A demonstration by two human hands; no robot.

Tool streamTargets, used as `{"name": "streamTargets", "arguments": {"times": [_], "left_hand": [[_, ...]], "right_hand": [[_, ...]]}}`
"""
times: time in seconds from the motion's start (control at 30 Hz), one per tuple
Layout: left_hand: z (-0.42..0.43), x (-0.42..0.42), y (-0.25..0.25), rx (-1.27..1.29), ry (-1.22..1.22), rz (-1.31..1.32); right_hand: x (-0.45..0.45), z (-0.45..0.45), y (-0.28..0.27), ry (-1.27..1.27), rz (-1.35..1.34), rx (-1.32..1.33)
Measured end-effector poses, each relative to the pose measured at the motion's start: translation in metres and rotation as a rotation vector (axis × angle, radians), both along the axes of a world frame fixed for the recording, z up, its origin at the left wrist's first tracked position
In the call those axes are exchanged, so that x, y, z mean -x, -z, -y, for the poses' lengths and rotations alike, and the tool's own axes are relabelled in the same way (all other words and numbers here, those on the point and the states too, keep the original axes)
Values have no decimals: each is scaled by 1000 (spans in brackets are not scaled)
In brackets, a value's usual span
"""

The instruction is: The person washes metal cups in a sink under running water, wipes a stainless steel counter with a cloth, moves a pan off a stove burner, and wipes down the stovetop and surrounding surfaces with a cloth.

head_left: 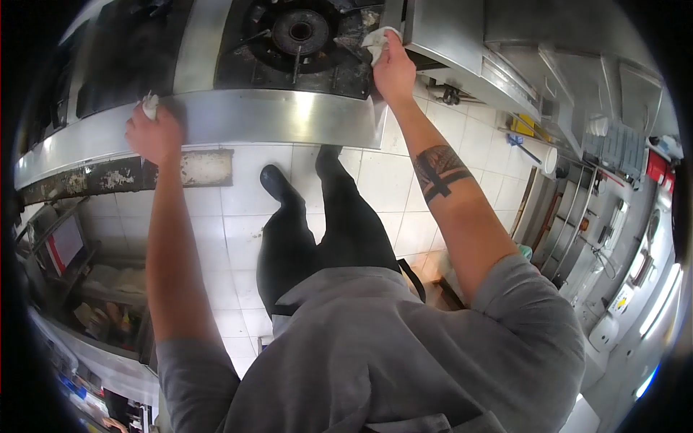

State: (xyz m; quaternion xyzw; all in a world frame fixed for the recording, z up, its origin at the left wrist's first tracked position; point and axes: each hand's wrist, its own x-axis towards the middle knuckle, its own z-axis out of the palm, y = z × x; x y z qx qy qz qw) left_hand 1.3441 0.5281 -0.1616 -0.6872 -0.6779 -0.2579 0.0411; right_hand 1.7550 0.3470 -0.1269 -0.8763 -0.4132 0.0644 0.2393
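My left hand (154, 136) is closed around a small white cloth (150, 107) at the front edge of a steel stove (267, 119). Only a bit of that cloth shows above the fingers. Farther right, my right hand (395, 73) grips another crumpled white cloth (376, 46), which touches the right edge of the dark stove top. A round black burner (299, 30) with grate bars lies between the two hands. Dark marks and residue cover the surface around it.
A steel unit (444, 32) stands right of the stove. Below are white floor tiles (245, 216) and my dark shoes (278, 180). At left, a metal shelf (108, 285) holds several items. A white bucket (541, 159) and a yellow item (525, 125) are at right.
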Motion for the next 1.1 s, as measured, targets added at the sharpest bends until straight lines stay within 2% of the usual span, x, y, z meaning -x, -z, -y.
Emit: {"name": "streamTargets", "arguments": {"times": [0.13,0.17,0.27,0.33,0.47,0.57,0.7,0.83,0.9,0.97,1.1], "left_hand": [[-1,1,0,0,21,11],[-4,1,-2,-4,18,20],[-2,1,-1,43,13,-15],[-2,3,1,43,18,-15],[-1,-2,-4,10,29,2],[-2,-2,-5,46,15,9],[-4,2,-3,48,34,-2],[-3,2,-3,70,31,2],[-4,2,-2,84,37,-5],[-3,4,-1,92,42,-3],[-3,2,-4,68,44,-6]], "right_hand": [[27,50,-2,-110,-23,21],[35,55,-1,-132,75,-103],[13,32,0,-120,26,26],[-9,-12,-20,-101,-41,316],[16,29,-9,-199,99,275],[8,17,-6,-224,85,251],[-6,-10,-8,-258,233,167],[23,30,-7,-285,281,182],[7,11,-7,-261,178,191],[-4,-4,-3,-253,258,240],[29,37,-9,-293,351,224]]}}
